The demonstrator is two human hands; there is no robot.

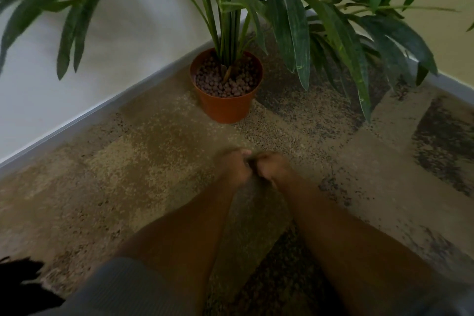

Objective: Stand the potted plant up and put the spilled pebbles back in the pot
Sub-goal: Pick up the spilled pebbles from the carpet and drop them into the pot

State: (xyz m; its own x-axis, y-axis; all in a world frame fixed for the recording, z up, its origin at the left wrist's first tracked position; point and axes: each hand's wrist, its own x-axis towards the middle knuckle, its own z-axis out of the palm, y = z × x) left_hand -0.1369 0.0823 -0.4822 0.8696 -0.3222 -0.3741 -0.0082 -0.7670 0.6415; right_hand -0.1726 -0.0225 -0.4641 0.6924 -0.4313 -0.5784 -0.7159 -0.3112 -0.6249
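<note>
Nearest my view are my two bare forearms, reaching forward over the patterned carpet (143, 161), with a grey sleeve (123, 287) at the lower left edge. They converge at the hands, which meet low over the floor just ahead of me. My left hand (234, 168) and right hand (273, 167) press knuckle to knuckle, both curled into loose fists. They are motion-blurred, so I cannot tell whether either one encloses pebbles or is simply clenched; nothing shows between the fingers.

The pot (227, 100) lies straight ahead of the hands, further from me and a touch to the left, near the skirting of the white wall (77, 84). It stands upright on the carpet, stems rising vertically from its centre, fronds (289, 28) fanning out above and to the right. The pebbles (225, 82) fill it close to the rim. I see no loose pebbles on the carpet between hands and pot, though the speckled pattern could hide a few.

I judge the standing-up step done and the refill at or near its end. The left hand is marginally nearer the pot. If either fist carries pebbles, the move is a short forward reach over the rim, then release above the fill.
</note>
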